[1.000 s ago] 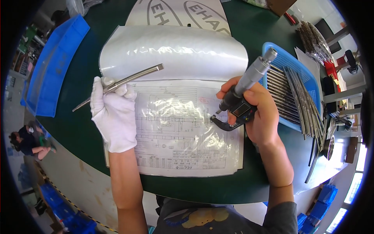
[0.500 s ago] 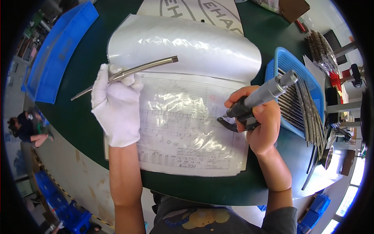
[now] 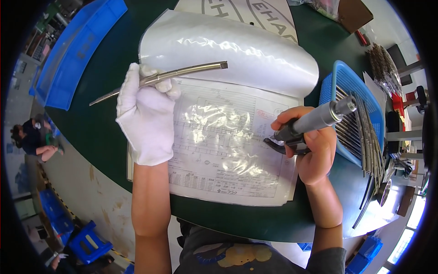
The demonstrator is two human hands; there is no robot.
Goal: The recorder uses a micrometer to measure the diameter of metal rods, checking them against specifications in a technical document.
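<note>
My left hand (image 3: 150,122), in a white glove, is closed around a long, stepped metal rod (image 3: 196,69). The rod slants across the fingers, its thin end to the left and its thicker, notched end to the upper right. Bare and without a glove, my right hand (image 3: 320,153) grips a micrometer (image 3: 315,121) with a grey barrel and a dark curved frame. The barrel points up and to the right; nothing shows between its jaws. Both hands are above a technical drawing (image 3: 219,150) in a clear plastic sleeve, and rod and micrometer are well apart.
A light blue basket (image 3: 379,102) of metal rods (image 3: 365,132) stands at the right. Curling across the drawing's far side is a white plastic sheet (image 3: 228,48). A blue bin (image 3: 82,55) sits at the far left of the green table (image 3: 105,150). Another person (image 3: 34,141) is beyond it.
The whole view has shifted and turned slightly, so the table's contents appear farther right. The rod lies a little more level in my left hand. Both hands keep their holds.
</note>
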